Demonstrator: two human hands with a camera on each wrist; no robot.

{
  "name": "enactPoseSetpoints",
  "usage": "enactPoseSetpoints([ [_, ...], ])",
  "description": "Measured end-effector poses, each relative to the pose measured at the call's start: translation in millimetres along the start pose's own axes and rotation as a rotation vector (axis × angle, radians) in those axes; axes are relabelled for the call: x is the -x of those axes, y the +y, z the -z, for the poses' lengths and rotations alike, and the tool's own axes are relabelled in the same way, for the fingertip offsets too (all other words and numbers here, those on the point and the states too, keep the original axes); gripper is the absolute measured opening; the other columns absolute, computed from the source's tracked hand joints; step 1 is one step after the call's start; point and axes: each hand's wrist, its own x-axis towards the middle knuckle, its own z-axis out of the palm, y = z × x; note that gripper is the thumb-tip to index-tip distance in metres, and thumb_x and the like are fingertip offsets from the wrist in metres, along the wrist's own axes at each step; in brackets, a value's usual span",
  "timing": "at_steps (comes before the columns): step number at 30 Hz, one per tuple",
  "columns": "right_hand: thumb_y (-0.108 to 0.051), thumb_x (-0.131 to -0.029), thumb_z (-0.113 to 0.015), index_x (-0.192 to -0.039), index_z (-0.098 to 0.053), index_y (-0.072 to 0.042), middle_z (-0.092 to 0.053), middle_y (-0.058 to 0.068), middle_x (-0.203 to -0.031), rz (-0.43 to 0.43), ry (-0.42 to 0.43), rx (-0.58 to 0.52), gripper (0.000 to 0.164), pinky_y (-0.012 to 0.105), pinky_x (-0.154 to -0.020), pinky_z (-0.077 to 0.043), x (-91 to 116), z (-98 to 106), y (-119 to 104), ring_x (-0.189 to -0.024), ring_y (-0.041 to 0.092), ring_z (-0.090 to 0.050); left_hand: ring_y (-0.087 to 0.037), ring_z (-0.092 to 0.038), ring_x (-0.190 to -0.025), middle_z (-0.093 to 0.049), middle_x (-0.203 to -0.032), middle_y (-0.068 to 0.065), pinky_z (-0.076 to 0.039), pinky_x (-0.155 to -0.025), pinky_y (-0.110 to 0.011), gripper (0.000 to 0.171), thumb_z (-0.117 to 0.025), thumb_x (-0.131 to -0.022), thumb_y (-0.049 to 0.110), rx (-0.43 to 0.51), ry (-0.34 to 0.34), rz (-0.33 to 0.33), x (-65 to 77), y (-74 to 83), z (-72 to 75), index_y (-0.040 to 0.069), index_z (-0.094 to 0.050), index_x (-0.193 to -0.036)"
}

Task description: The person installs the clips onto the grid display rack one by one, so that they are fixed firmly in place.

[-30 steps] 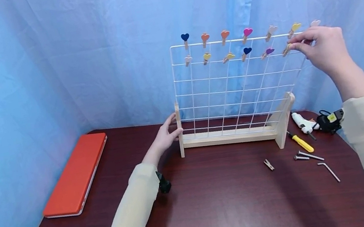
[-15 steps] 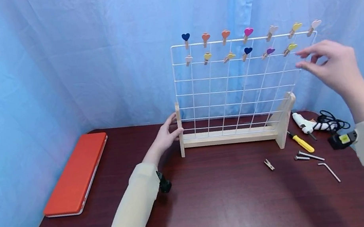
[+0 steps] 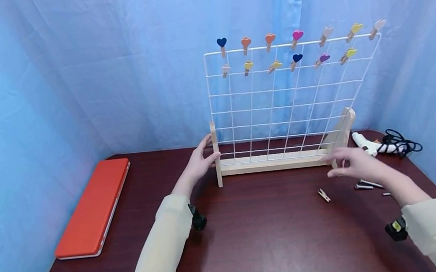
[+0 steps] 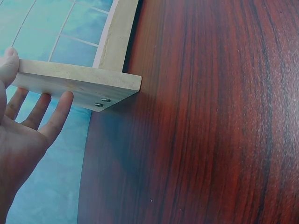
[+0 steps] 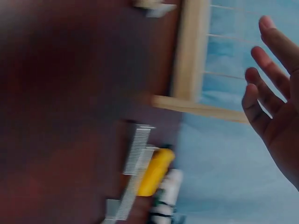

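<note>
A white wire grid stands upright in a wooden stand. Two rows of small heart-topped clothespins are clipped along its upper wires. My left hand holds the stand's left side panel, thumb at the front edge and fingertips against the outer face. Over the table, by the stand's right foot, my right hand hovers with spread, relaxed fingers and nothing in them. One loose clothespin lies on the table just below and left of that hand.
Screws and a yellow-handled screwdriver lie at the right, with a white glue gun and its black cord behind them. A long red case lies at the left. Blue curtains hang round the table.
My right hand has let go of a yellow heart clothespin on the grid's second wire and moved down to the table. The left hand stays on the stand.
</note>
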Motion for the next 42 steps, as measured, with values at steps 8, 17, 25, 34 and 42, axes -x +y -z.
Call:
enactPoseSetpoints([
  [8,-0.032,-0.077,-0.067,-0.107,-0.065,-0.017,-0.064,-0.01,-0.08,-0.128,-0.315,-0.156,0.033,0.019,-0.061,-0.046,13,-40,23,-0.069,0.002,-0.055,-0.03,-0.043,-0.118,-0.027,-0.143,-0.012,-0.052,-0.077,-0.039,0.067,-0.054,-0.088,0.019,0.013,-0.031,0.02,12.0,25.4,2.5,0.016,-0.017,-0.144],
  [17,-0.029,-0.078,-0.068,-0.095,-0.067,-0.019,-0.062,-0.01,-0.074,-0.087,-0.384,-0.223,0.02,0.02,-0.058,-0.046,11,-50,25,-0.065,0.004,-0.053,-0.033,-0.042,-0.118,-0.026,-0.144,-0.011,-0.05,-0.08,-0.044,0.065,-0.053,-0.089,0.012,0.036,-0.042,0.024,9.5,20.8,1.9,0.018,-0.017,-0.143],
  [25,-0.027,-0.079,-0.067,-0.082,-0.063,-0.016,-0.063,-0.002,-0.075,-0.192,-0.383,-0.33,0.013,0.026,-0.056,-0.051,10,-44,20,-0.062,0.011,-0.058,-0.026,-0.046,-0.115,-0.03,-0.142,-0.005,-0.053,-0.073,-0.034,0.065,-0.056,-0.088,0.02,0.001,-0.004,0.007,-1.2,-2.0,-0.9,0.026,-0.021,-0.142],
  [34,-0.024,-0.077,-0.069,-0.088,-0.06,-0.012,-0.067,0.001,-0.074,-0.239,-0.037,-0.245,0.018,0.028,-0.054,-0.053,-11,8,-6,-0.063,0.012,-0.064,-0.031,-0.043,-0.117,-0.028,-0.143,-0.009,-0.053,-0.076,-0.038,0.066,-0.056,-0.088,0.019,0.029,-0.027,0.018,5.0,11.3,2.1,0.021,-0.02,-0.143],
  [42,-0.027,-0.077,-0.069,-0.099,-0.068,-0.015,-0.068,-0.005,-0.073,-0.333,0.162,-0.119,0.025,0.018,-0.046,-0.045,-28,86,-46,-0.054,0.002,-0.058,-0.031,-0.044,-0.117,-0.027,-0.143,-0.009,-0.052,-0.077,-0.037,0.067,-0.056,-0.087,0.02,0.045,-0.038,0.035,5.6,16.4,2.9,0.021,-0.019,-0.143],
])
